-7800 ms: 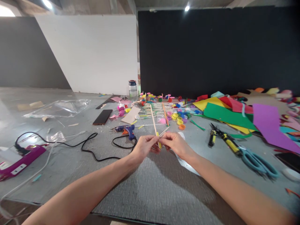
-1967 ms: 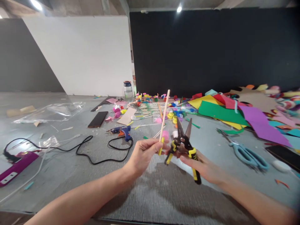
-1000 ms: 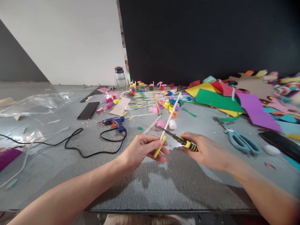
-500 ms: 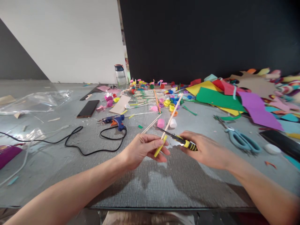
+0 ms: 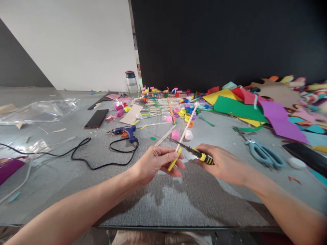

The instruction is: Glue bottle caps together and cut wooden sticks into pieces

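Note:
My left hand (image 5: 155, 164) is closed on a thin wooden stick (image 5: 187, 126) whose lower end is wrapped in yellow (image 5: 174, 160). The stick slants up and to the right over the grey table (image 5: 163, 204). My right hand (image 5: 224, 164) grips yellow-and-black snips (image 5: 191, 151). Their dark blades point left and sit at the stick just above the yellow part. Whether the blades have closed through the stick is not visible.
A blue glue gun (image 5: 125, 131) with a black cord (image 5: 97, 160) lies left of my hands. Teal scissors (image 5: 263, 152) lie to the right. Coloured paper sheets (image 5: 240, 109), bottle caps (image 5: 184, 114), a phone (image 5: 96, 118) and a plastic bag (image 5: 41, 110) lie farther back.
Over the last half second almost nothing has shifted. Earlier my right hand brought the snips to the stick, which my left hand tipped from upright to slanting right.

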{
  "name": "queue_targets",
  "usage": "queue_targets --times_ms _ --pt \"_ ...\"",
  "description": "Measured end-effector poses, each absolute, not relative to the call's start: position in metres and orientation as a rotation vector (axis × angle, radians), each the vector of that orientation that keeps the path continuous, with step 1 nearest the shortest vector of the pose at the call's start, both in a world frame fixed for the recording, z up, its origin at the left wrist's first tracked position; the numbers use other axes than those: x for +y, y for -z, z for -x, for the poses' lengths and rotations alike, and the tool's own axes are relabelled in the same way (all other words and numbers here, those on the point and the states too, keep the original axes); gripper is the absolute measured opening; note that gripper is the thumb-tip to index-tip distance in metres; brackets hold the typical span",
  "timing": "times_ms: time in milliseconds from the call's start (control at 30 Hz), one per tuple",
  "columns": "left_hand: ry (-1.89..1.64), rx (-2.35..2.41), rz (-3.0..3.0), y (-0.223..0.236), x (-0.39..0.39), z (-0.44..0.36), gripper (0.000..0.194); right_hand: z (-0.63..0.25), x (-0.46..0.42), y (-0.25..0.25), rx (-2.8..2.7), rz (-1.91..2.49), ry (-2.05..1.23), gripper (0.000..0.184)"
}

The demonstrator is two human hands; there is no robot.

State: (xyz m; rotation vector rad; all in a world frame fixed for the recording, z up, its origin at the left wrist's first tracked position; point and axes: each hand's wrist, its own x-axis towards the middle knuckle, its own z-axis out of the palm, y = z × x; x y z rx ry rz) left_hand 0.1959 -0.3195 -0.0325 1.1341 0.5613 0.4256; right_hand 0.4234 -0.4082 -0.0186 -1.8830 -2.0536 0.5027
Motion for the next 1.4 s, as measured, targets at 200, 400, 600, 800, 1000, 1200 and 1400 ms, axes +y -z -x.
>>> queue_targets --times_ms 200,400,600,800,1000,1200,1400 --pt "-0.426 0.556 -1.137 0.031 -0.321 -0.196 0.034 -0.425 -0.407 0.016 -2.055 1.856 -0.568 0.016" --pt "-0.428 0.549 -1.144 0.031 -0.321 -0.196 0.032 -0.426 -0.408 0.015 -2.036 1.866 -0.575 0.012" --pt "-0.438 0.543 -1.137 0.033 -0.320 -0.196 0.031 -0.422 -0.409 0.017 -2.037 1.897 -0.540 0.012" --pt "-0.445 0.534 -1.138 0.035 -0.319 -0.196 0.033 -0.416 -0.408 0.017 -2.057 1.941 -0.446 0.015" --pt "-0.424 0.521 -1.175 0.033 -0.318 -0.195 0.033 -0.414 -0.409 0.018 -2.104 1.970 -0.321 0.012" --pt "-0.394 0.538 -1.226 0.031 -0.315 -0.193 0.037 -0.413 -0.409 0.023 -2.118 1.950 -0.178 0.013" --pt "-0.394 0.563 -1.254 0.031 -0.309 -0.193 0.039 -0.413 -0.405 0.030 -2.136 1.979 -0.071 0.009"
